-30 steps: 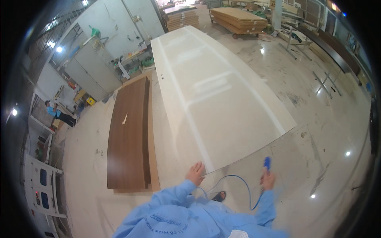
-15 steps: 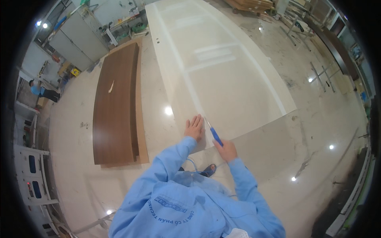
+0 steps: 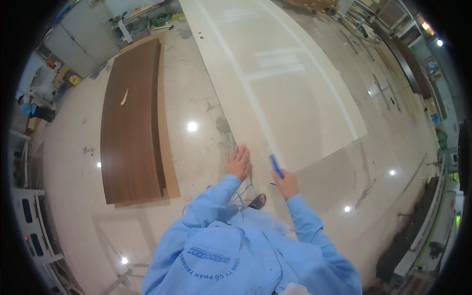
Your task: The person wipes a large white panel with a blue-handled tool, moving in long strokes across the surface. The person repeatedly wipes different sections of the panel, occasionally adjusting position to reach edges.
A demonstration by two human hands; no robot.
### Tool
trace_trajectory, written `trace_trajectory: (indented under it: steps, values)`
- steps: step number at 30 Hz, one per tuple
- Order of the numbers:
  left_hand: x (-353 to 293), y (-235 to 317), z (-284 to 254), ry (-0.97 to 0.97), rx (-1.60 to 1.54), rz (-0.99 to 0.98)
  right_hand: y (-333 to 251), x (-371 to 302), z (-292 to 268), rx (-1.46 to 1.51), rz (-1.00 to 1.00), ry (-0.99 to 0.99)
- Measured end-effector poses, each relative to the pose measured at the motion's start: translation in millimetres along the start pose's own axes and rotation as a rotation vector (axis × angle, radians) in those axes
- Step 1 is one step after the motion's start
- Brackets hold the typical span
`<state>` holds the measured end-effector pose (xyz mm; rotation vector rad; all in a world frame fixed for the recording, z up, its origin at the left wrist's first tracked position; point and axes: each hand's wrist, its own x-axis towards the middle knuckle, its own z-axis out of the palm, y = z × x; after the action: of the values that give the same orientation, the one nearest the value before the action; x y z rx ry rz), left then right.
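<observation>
- While my left hand (image 3: pixel 239 162) lies with fingers extended along the near left edge of the pale panel (image 3: pixel 300 115), at the lower centre of the frame, it grips nothing that I can see.
- My right hand (image 3: pixel 286 185), a little right of it, is closed around a blue tool (image 3: pixel 277 167), which points up and left over the panel's near end; it is blurred, so I cannot tell whether its tip touches.
- The panel stretches away from both hands to the top edge of the frame, with whitish bands along and across its face.
- Left of centre, well apart from my hands, brown boards (image 3: pixel 130 128) lie stacked, a light sliver (image 3: pixel 125 97) on the top one.
- At the upper left, a grey cabinet (image 3: pixel 78 39) has its doors closed, hiding whatever it holds.
- Beside it, near the top edge, small things crowd a tabletop, too small to make out.
- Below my hands, a blue hose (image 3: pixel 239 198) runs near my sandalled foot (image 3: pixel 258 201).
</observation>
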<state>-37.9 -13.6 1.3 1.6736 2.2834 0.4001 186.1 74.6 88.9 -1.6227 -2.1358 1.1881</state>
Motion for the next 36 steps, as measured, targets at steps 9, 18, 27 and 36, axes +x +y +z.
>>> trace_trajectory:
  steps: [9,18,27,36]
  values:
    - [-95.7,-188.5,47.4,-0.096,-0.777,-0.482,-28.7,39.1,81.3,-0.001,-0.091,0.061]
    - [-218.4,-349.8,68.2,-0.083,-1.066,-0.816,71.8,148.8,-27.9,0.243,0.662,0.796]
    - [-283.7,-402.9,51.5,-0.381,-1.187,-1.595,-67.1,190.2,32.9,0.201,0.483,0.624]
    - [-226.9,-411.7,6.2,-0.16,-1.141,-1.37,-69.5,317.0,8.1,0.149,0.49,0.705]
